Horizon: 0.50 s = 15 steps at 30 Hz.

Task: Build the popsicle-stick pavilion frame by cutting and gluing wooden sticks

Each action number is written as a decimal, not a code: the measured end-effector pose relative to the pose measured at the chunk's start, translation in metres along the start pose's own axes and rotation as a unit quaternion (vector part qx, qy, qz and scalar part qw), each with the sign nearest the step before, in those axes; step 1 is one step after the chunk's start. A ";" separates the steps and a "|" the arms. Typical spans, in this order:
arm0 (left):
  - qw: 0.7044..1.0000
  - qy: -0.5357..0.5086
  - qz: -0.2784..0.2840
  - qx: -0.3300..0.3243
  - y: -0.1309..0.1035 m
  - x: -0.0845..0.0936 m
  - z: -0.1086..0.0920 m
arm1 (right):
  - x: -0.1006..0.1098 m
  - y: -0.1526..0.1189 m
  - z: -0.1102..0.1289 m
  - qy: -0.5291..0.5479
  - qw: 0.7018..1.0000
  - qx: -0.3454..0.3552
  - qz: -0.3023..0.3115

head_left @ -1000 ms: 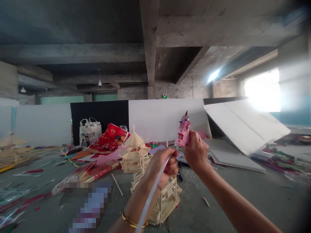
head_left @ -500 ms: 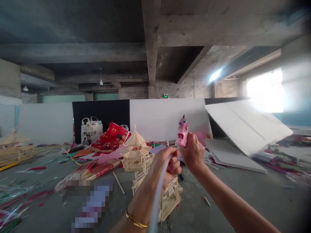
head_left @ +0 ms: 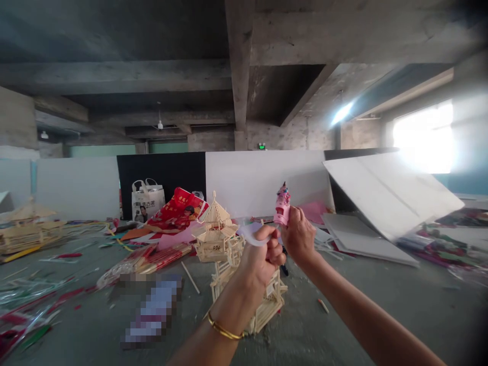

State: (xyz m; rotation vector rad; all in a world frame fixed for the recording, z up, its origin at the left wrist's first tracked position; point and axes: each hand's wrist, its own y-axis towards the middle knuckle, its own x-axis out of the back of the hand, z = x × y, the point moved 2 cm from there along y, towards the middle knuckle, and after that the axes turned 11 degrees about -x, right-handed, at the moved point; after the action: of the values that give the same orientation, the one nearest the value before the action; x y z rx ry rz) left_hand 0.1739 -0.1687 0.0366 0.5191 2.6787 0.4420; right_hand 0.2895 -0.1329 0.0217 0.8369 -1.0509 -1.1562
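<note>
Just left of the left hand [head_left: 263, 259], the stick pagoda [head_left: 214, 244] stands in the way of a sideways move, and the low stick frame [head_left: 267, 312] sits beneath that hand and forearm, in the path of a straight drop. A translucent strip [head_left: 249, 237] bows out at its far-left side. Between it and the right hand [head_left: 300, 236] the gap is narrow, with the pink tool [head_left: 282, 208] rising beyond. Right of the right forearm a hand could pass low over the grey surface [head_left: 354, 290], around one short stick [head_left: 323, 305]; farther off, flat white boards [head_left: 369, 241] and a tilted board [head_left: 392, 193] obstruct. Above both hands is open air
</note>
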 end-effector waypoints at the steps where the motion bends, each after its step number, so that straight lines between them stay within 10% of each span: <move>1: 1.000 -0.003 -0.003 -0.002 0.000 0.000 0.001 | -0.001 0.000 0.000 -0.001 1.000 -0.001 0.002; 8: 0.954 0.220 -0.048 -0.197 0.001 -0.001 0.014 | 0.002 0.008 -0.007 -0.007 1.000 0.000 -0.014; 15: 0.968 0.164 0.021 -0.190 0.000 -0.001 0.021 | 0.007 0.013 -0.018 0.007 0.999 0.030 -0.040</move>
State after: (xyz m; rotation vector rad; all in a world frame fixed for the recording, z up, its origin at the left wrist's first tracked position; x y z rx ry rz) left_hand 0.1834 -0.1641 0.0187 0.4159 2.7836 1.1145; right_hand 0.3112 -0.1365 0.0298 0.9401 -1.0539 -1.1894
